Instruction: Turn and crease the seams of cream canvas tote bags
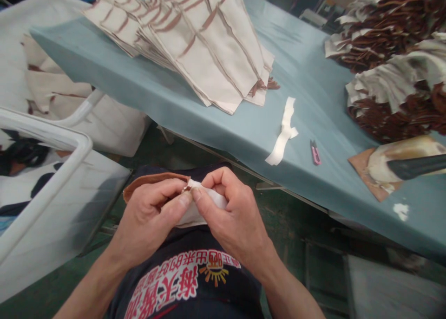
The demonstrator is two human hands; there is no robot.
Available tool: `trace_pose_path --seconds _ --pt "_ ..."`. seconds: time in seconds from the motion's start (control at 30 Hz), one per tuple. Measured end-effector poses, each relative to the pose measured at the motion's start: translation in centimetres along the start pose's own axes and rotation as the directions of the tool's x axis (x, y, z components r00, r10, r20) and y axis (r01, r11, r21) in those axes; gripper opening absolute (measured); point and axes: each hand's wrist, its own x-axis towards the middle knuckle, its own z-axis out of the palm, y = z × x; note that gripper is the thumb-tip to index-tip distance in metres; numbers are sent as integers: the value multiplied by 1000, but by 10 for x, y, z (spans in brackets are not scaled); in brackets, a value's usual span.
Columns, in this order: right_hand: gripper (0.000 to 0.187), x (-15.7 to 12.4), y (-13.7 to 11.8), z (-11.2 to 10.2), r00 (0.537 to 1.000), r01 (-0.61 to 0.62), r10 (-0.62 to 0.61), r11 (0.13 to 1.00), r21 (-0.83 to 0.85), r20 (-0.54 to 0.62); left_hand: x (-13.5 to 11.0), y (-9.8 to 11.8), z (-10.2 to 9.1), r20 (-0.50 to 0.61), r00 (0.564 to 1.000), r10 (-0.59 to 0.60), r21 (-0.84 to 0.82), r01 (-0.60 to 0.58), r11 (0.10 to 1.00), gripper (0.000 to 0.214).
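Observation:
Over my lap, both hands pinch one piece of white fabric with brown backing point(195, 215). My left hand point(151, 212) has thumb and forefinger closed on its edge, where the brown side point(156, 179) curls out behind the knuckles. Right beside it, the thumb and fingers of my right hand point(232, 207) are closed on the same edge, the thumb tips almost touching. The palms cover part of the piece. Beneath it is a dark apron point(188, 282) with printed lettering.
On the blue-covered table point(299, 73) lie a fanned stack of white pieces point(205, 45), a white strip point(284, 131), pink thread snips point(315, 152) and a glue-stained container with a dark handle point(404, 163). Brown-white piles point(397, 91) stand right. White bins point(69, 193) flank the left.

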Motion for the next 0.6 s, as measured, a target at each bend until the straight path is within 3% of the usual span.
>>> trace_pose_path --seconds 0.2,0.43,0.6 --pt "22 4 6 0 997 -49 47 998 45 57 0 0 5 -66 996 63 161 -52 986 29" --pt "30 12 17 3 979 -112 67 967 229 195 -2 2 13 -119 979 165 250 -131 959 28" --pt "33 13 24 15 977 -135 68 929 344 200 -4 -1 25 -239 952 191 361 -95 928 27"
